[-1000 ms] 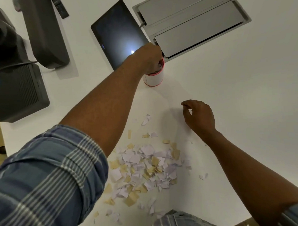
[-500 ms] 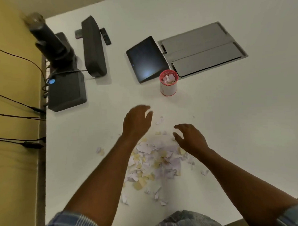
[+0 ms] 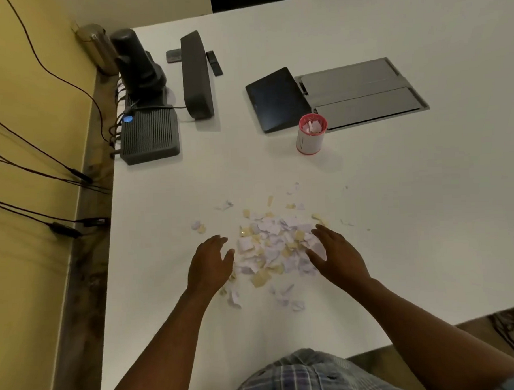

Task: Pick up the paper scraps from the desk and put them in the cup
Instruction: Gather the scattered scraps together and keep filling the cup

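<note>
A heap of white and yellow paper scraps (image 3: 274, 244) lies on the white desk (image 3: 397, 206) in front of me. My left hand (image 3: 210, 263) rests at the heap's left edge with fingers straight. At the right edge is my right hand (image 3: 336, 254), fingers spread and touching the scraps. Neither hand holds anything. Farther back and slightly right stands the white cup with a red rim (image 3: 311, 133), upright, with scraps showing inside it. A few stray scraps (image 3: 198, 226) lie left of the heap.
A dark tablet (image 3: 276, 99) and a grey flap panel set in the desk (image 3: 360, 93) sit just behind the cup. A black box with a blue light (image 3: 148, 134), a camera (image 3: 138, 64) and a dark speaker bar (image 3: 196, 76) stand at the back left. Cables hang along the yellow wall.
My left hand has left the cup and come back to the heap's left side. The right hand has moved onto the heap's right side. The camera view has pulled back.
</note>
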The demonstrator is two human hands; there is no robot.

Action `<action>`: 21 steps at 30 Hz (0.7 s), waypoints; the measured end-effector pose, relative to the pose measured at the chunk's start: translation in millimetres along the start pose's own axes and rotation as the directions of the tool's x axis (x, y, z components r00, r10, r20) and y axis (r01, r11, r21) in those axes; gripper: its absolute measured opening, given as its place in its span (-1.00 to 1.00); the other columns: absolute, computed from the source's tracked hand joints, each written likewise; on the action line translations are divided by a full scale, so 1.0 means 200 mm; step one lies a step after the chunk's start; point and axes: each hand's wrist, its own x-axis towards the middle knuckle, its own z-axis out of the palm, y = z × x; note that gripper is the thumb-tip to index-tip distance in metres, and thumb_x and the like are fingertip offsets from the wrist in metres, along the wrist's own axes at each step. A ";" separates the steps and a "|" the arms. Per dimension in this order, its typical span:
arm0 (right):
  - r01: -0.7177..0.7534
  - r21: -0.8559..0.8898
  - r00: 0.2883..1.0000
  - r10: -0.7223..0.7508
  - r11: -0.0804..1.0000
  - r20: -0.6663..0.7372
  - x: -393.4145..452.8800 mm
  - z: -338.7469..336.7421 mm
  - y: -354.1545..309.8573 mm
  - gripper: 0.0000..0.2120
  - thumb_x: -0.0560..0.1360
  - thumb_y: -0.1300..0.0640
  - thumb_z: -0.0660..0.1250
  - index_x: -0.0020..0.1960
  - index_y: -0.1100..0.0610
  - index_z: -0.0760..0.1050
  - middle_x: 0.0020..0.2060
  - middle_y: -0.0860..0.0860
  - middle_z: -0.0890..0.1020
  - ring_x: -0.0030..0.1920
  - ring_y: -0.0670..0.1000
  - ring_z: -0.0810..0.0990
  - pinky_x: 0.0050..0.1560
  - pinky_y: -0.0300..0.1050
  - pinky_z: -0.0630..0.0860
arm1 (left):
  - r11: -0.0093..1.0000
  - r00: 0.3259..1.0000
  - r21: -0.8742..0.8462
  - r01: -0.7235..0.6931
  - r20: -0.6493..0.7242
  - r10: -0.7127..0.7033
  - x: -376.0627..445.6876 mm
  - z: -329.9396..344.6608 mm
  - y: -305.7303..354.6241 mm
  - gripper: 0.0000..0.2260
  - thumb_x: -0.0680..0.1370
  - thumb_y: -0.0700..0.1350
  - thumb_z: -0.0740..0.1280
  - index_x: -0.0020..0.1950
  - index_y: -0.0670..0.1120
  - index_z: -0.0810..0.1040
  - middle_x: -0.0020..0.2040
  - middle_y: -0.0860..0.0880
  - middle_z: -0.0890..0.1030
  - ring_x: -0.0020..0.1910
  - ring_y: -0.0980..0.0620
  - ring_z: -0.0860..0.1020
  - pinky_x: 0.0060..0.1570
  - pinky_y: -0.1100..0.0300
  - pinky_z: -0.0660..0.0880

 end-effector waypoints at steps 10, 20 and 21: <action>-0.240 -0.051 0.960 0.245 0.969 0.134 -0.32 0.20 -0.12 -0.05 0.34 -0.29 0.42 0.53 0.05 0.04 0.50 0.04 0.17 0.43 0.08 0.27 0.27 -0.01 0.42 | 0.985 0.973 0.174 -0.010 0.227 -0.030 -0.17 0.03 -0.32 -0.31 0.44 0.20 0.36 0.48 -0.02 0.22 0.50 -0.08 0.20 0.46 -0.08 0.18 0.33 0.02 0.33; -0.476 0.121 0.858 0.430 0.871 0.282 -0.39 0.37 -0.21 0.32 0.07 -0.19 0.63 0.53 -0.02 -0.18 0.34 0.07 0.11 0.20 0.21 0.49 0.12 0.03 0.53 | 0.988 0.968 0.147 0.056 0.233 -0.089 -0.24 0.20 -0.29 0.01 0.26 0.22 0.52 0.52 -0.06 0.03 0.35 -0.14 0.20 0.31 -0.14 0.27 0.18 0.04 0.45; -0.483 0.149 0.860 0.435 0.863 0.266 -0.37 0.38 -0.21 0.29 0.09 -0.15 0.64 0.53 -0.02 -0.16 0.32 0.05 0.11 0.19 0.21 0.50 0.10 0.01 0.53 | 0.990 0.967 0.129 0.061 0.237 -0.090 -0.23 0.21 -0.27 0.00 0.27 0.19 0.53 0.53 -0.04 0.04 0.34 -0.15 0.20 0.30 -0.14 0.27 0.19 0.03 0.46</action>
